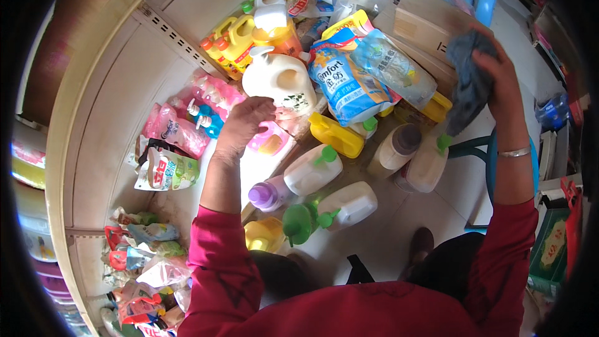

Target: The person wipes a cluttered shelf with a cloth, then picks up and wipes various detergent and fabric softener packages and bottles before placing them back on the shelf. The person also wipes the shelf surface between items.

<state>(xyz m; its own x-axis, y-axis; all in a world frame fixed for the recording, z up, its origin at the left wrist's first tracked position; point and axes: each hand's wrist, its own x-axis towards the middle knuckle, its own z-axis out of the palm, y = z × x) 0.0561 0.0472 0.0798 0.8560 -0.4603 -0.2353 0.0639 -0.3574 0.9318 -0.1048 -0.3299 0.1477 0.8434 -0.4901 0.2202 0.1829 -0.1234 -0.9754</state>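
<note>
My right hand (498,68) grips a bunched grey-blue cloth (470,75), which hangs beside a cardboard box at the upper right. Over the shelf, my left hand (245,124) has its fingers loosely bent, thumb apart, and nothing shows in it. Its fingertips are close to a white handled jug (255,75) with a pump top; whether they touch is unclear. Just below that hand lies a pink bottle (270,139). Right of the jug, a blue Comfort refill pouch (348,82) leans beside a clear-blue pouch (398,68).
Several bottles stand on the floor before me, including a white green-capped bottle (311,175), a purple-capped bottle (269,194) and a yellow jug (339,135). Pink pouches (175,128) sit on the left shelf. A cardboard box (428,23) and a blue stool (491,164) are right.
</note>
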